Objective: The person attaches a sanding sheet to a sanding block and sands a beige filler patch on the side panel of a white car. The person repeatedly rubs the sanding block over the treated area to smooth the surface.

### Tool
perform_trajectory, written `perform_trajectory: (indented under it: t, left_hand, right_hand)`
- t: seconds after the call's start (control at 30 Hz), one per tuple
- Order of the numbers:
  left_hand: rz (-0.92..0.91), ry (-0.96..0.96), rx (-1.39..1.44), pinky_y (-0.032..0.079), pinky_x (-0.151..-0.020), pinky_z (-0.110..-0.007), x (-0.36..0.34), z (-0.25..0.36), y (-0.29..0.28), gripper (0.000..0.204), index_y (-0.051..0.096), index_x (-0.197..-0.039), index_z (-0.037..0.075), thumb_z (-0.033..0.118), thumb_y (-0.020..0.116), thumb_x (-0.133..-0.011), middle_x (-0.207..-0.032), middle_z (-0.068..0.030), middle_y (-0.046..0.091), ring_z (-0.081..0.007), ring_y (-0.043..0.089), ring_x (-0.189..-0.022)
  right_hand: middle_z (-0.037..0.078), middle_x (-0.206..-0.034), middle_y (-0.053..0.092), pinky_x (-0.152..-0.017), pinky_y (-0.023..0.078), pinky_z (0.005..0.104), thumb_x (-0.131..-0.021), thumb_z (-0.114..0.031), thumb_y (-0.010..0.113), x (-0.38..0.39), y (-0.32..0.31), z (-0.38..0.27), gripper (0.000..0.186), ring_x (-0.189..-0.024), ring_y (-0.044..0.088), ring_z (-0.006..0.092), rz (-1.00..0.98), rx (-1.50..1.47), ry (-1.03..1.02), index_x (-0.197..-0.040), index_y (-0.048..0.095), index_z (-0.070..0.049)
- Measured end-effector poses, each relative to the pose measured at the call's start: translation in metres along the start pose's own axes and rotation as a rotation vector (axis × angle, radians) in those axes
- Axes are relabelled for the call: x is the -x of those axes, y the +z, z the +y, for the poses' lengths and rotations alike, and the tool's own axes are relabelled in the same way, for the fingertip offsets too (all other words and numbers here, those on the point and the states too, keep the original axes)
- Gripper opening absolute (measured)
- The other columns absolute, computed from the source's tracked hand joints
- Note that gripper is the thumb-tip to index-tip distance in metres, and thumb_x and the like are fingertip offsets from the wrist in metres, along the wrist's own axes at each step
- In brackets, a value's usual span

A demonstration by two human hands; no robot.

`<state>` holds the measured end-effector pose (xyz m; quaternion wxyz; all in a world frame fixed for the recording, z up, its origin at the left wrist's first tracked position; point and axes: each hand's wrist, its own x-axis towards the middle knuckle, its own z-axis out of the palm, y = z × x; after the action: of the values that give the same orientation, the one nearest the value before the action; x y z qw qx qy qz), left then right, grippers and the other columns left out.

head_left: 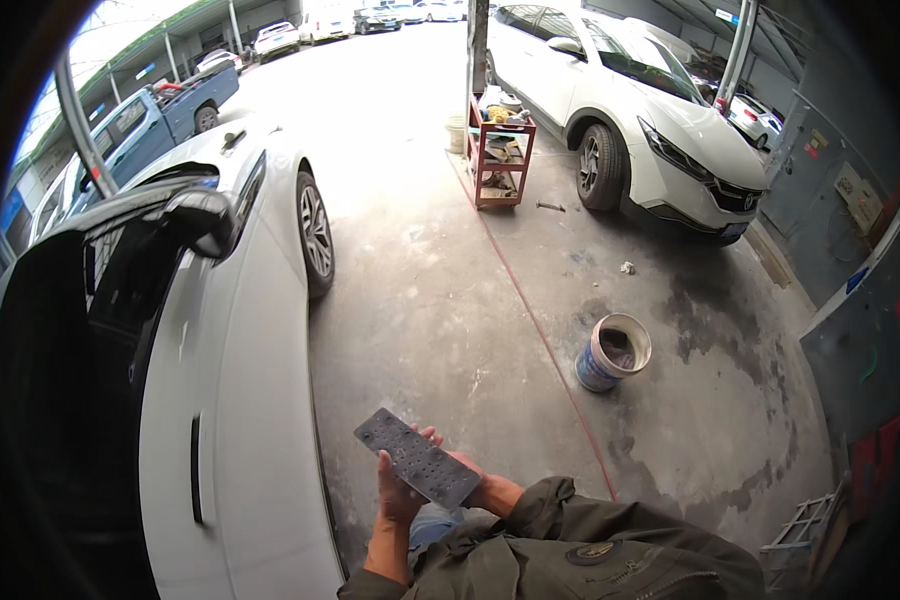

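Note:
A dark grey rectangular sanding pad (420, 458), dotted with holes and pale specks, is held between my two hands, low in the head view in front of my body. My left hand (398, 492) grips its near-left edge, with the thumb up along the side. At the near-right end, my right hand (488, 488) holds the pad from beside and beneath. Fingertips show past its far edge; which hand they belong to I cannot tell. The pad lies tilted, its perforated face up, and hides most of the fingers.
To my left stands a white car (232, 400); another white car (670, 120) is parked ahead right. A bucket (598, 372) with dark cloth-like contents sits on the concrete floor. A red hose or line (530, 310) crosses it towards a red tool cart (478, 165) by a post.

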<state>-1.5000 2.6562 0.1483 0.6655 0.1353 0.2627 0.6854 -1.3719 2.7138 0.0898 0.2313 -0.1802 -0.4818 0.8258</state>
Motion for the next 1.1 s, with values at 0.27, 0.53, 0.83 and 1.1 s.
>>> perform_trajectory:
  t: [0.27, 0.53, 0.83, 1.1]
  left_hand:
    - [0.002, -0.207, -0.098, 0.055, -0.09, -0.041, -0.296, 0.099, 0.031, 0.071, 0.047, -0.134, 0.001, 0.058, 0.053, -0.093, -0.105, -0.0176, 0.066, -0.0293, 0.065, -0.101]
    - [0.144, -0.318, -0.119, 0.056, -0.081, -0.042, -0.568, 0.15, 0.009, 0.064, 0.052, -0.127, 0.005, 0.058, 0.055, -0.092, -0.097, -0.0142, 0.065, -0.027, 0.066, -0.088]
    - [0.331, -0.033, -0.074, 0.054, -0.078, -0.038, -0.838, 0.272, 0.027, 0.059, 0.055, -0.119, 0.001, 0.054, 0.056, -0.093, -0.09, -0.0155, 0.065, -0.0272, 0.065, -0.083]
    - [0.481, 0.239, 0.093, 0.053, -0.075, -0.035, -1.029, 0.345, -0.042, 0.059, 0.055, -0.119, 0.001, 0.054, 0.055, -0.092, -0.088, -0.0142, 0.064, -0.0249, 0.063, -0.08]
  right_hand:
    - [0.013, -0.111, 0.068, -0.082, 0.055, 0.032, -0.103, -0.024, 0.047, -0.189, -0.138, -0.12, 0.037, -0.095, 0.068, 0.0194, 0.091, -0.637, 0.121, -0.129, 0.052, 0.003]
    - [0.007, -0.112, 0.07, -0.078, 0.056, 0.0277, -0.104, -0.028, 0.045, -0.363, -0.316, -0.216, 0.038, -0.091, 0.067, 0.0131, 0.531, -0.349, 0.289, -0.124, 0.062, -0.001]
    - [0.006, -0.11, 0.071, -0.076, 0.054, 0.0282, -0.103, -0.034, 0.048, -0.622, -0.542, -0.408, 0.04, -0.087, 0.067, 0.0123, 0.544, -0.027, 0.27, -0.122, 0.063, -0.003]
    - [0.007, -0.104, 0.072, -0.075, 0.056, 0.031, -0.102, -0.037, 0.05, -0.85, -0.759, -0.51, 0.041, -0.087, 0.071, 0.017, 0.686, 0.276, 0.289, -0.113, 0.068, -0.002]
